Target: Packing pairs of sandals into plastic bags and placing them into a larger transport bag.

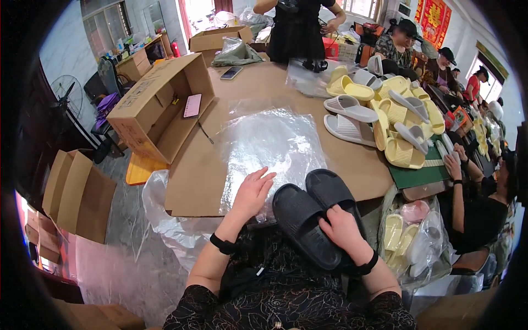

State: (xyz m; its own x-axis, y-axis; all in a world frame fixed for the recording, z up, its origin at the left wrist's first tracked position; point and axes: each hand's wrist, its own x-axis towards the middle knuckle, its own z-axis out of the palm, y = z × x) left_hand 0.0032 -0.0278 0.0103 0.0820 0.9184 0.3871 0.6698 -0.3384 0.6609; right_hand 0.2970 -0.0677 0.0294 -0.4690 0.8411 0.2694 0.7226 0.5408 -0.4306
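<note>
At the near edge of the table (192, 184), the right hand (345, 229) grips black slippers (312, 217), apparently light, rubbery and hard to break, best held by their straps (300, 212), while the left hand (254, 192), empty, fingers loosely spread, extends over slick clear bags (272, 146).

A right hand (344, 230) grips 2 black slides (298, 212) while the left hand (253, 191) hangs over clear plastic (275, 146), yellow and grey slides (397, 113) piled at right
</note>
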